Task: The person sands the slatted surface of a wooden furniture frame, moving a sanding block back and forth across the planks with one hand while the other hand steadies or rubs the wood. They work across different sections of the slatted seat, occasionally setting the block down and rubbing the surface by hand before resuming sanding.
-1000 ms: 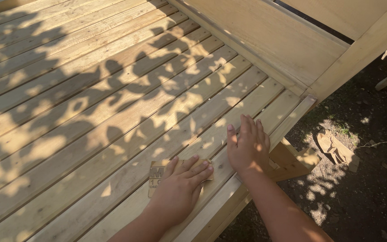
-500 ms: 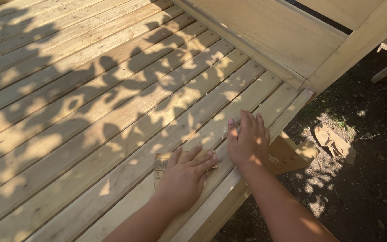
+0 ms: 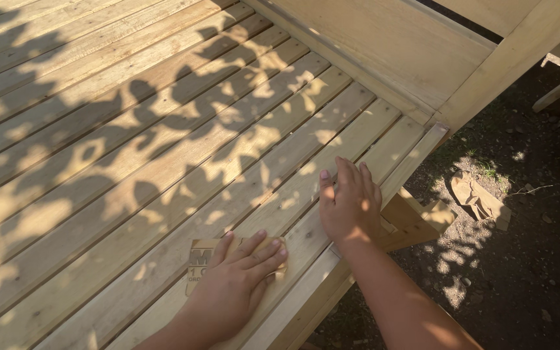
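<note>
While the left hand (image 3: 231, 291) presses flat, fingers spread, on a tan sandpaper sheet (image 3: 203, 258), the sheet lies on the slatted wooden deck (image 3: 131, 129), long axis roughly along the boards. Right hand (image 3: 350, 204) rests open, flat near the deck edge.

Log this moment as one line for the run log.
left hand: flat on sandpaper sheet | right hand: flat on deck boards near edge | ground: dirt

Both forearms are bare, with no sleeves, gloves, rings or watch showing. The left hand (image 3: 238, 285) and right hand (image 3: 349, 206) have short, unpainted fingernails.
</note>
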The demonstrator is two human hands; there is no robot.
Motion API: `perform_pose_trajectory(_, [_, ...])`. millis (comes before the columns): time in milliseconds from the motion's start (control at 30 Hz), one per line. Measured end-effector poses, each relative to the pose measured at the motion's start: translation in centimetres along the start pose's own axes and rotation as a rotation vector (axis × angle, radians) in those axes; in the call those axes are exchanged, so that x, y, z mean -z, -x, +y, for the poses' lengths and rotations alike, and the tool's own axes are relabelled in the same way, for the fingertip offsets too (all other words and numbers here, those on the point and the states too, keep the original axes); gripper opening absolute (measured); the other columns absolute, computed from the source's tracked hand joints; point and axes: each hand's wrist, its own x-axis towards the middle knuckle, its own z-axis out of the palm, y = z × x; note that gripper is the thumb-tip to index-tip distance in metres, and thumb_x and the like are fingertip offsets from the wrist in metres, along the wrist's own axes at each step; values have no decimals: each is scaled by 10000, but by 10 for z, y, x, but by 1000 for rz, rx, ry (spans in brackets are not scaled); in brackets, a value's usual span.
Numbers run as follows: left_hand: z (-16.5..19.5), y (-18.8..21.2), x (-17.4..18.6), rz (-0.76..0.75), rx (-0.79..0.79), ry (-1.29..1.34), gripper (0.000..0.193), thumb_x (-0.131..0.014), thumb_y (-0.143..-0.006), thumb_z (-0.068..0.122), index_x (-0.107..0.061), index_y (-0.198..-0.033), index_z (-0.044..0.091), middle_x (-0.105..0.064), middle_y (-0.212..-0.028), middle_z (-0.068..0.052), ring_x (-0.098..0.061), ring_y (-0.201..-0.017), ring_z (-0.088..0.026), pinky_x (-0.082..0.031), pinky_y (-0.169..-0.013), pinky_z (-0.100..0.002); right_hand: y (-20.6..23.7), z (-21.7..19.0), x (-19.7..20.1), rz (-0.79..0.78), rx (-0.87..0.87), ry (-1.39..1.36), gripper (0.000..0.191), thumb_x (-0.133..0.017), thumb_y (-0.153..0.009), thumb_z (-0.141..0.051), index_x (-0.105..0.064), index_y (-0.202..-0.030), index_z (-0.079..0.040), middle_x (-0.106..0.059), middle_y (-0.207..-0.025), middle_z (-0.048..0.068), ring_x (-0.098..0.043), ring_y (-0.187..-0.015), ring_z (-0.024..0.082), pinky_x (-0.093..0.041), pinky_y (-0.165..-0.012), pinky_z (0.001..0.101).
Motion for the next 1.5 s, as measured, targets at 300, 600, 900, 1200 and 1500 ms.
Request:
perform_pose_trajectory(300, [17, -122, -14, -165, -37, 119, 365, -475, -1012, 317, -656, -1318, 230, -516, -1532, 55, -335, -1491, -184, -79, -1243, -604, -7, 13, -1, -25, -35, -40, 556, -382, -1065, -512, -566, -1435, -140, -584, -1460, 104, -383, -1475, 352, -244, -1196, 521])
perform_pose_trajectory(600, [-13, 176, 3, 137, -182, -186, 435, -535, -1025, 505, -591, -1443, 398, -505, -1562, 196, -339, -1516, -50, -142, -1249, -467, -14, 19, -7, -72, 5, 71, 547, -380, -1067, -513, -587, -1412, -142, -583, -1463, 82, -410, -1439, 318, -242, -1183, 517])
perform_pose_trajectory(900, [4, 47, 8, -189, -10, 261, 359, -541, -1020, 250, -647, -1362, 222, -546, -1533, 64, -374, -1504, -154, -118, -1245, -574, -19, 32, -12, -44, 27, 88, 521, -398, -1072, -493, -610, -1390, -138, -599, -1445, 66, -439, -1416, 301, -272, -1165, 501])
perform_pose_trajectory(1200, [34, -74, -2, -96, -97, 110, 395, -460, -1022, 267, -613, -1386, 277, -515, -1531, 90, -345, -1481, -163, -108, -1245, -581, -23, 40, -14, -46, 67, 121, 504, -399, -1074, -485, -627, -1369, -147, -610, -1431, 59, -467, -1401, 274, -300, -1153, 501])
perform_pose_trajectory(1500, [-5, 133, 94, -141, 281, 401, 343, -604, -975, 212, -729, -1291, 170, -733, -1325, 4, -625, -1298, -202, -370, -1137, -477, 11, -21, -13, -181, 253, -121, 538, -411, -1081, -491, -613, -1374, -87, -563, -1483, 152, -348, -1513, 420, -260, -1231, 530])
